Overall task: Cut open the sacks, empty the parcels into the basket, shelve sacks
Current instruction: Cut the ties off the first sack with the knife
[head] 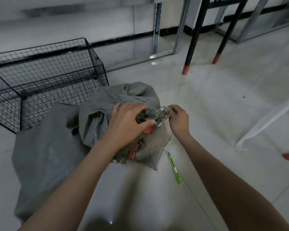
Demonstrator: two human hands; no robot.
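Two hands (128,125) (178,120), one sack (107,104), maybe two, one cutter (174,167), one basket (45,69)

A full sack (137,92) sits on the floor (207,114), with a flat sack (45,147) spread out touching its left side. The basket (40,75) stands behind and left of both, before the shelf (157,30). The knife (174,167) lies on the floor just right of the full sack, and two legs (193,39) stand behind to the right.
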